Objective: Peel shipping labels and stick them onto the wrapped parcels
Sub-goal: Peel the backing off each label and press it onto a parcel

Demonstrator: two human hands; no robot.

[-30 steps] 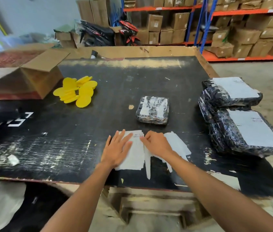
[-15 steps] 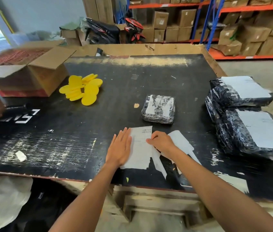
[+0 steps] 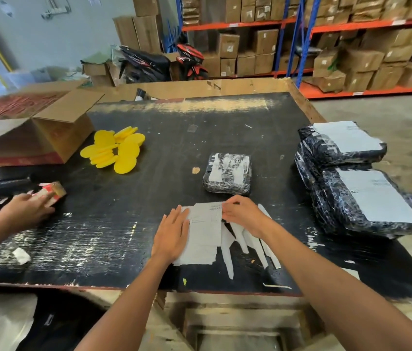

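Note:
A white shipping label sheet [image 3: 205, 231] lies flat on the black table [image 3: 149, 198] near its front edge. My left hand [image 3: 170, 235] presses flat on the sheet's left side, fingers spread. My right hand [image 3: 241, 214] pinches the sheet's top right corner. Just beyond the sheet sits a small parcel [image 3: 227, 177] in black wrap with pale tape and no label. Two larger black-wrapped parcels, the far one [image 3: 341, 143] and the near one [image 3: 369, 201], carry white labels at the table's right edge.
Torn white backing strips [image 3: 250, 239] lie right of the sheet. Yellow foam discs [image 3: 116, 150] and an open cardboard box [image 3: 35, 127] are at the left. Another person's hand [image 3: 26, 211] rests on a small red and white box [image 3: 49, 192] there. Shelves of cartons stand behind.
My right hand has slid from the sheet's right edge up to its top right corner. My left hand stays flat on it. Another person's hands with a small box have come into view at the left.

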